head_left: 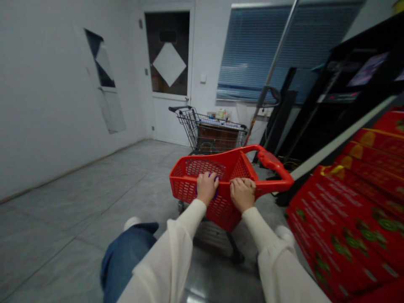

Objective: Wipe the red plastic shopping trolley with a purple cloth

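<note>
Fingers of the left hand and right hand curl over the red cart's near rim, apparently to steady it on the floor before the wire trolley.

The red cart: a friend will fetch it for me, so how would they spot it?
Find the window with blue blinds, then the dark wire cart below its left side. In front of that, the red cart has the left hand and right hand on its near rim. Unlike the wire cart, its basket is bright red with punched holes.
</note>
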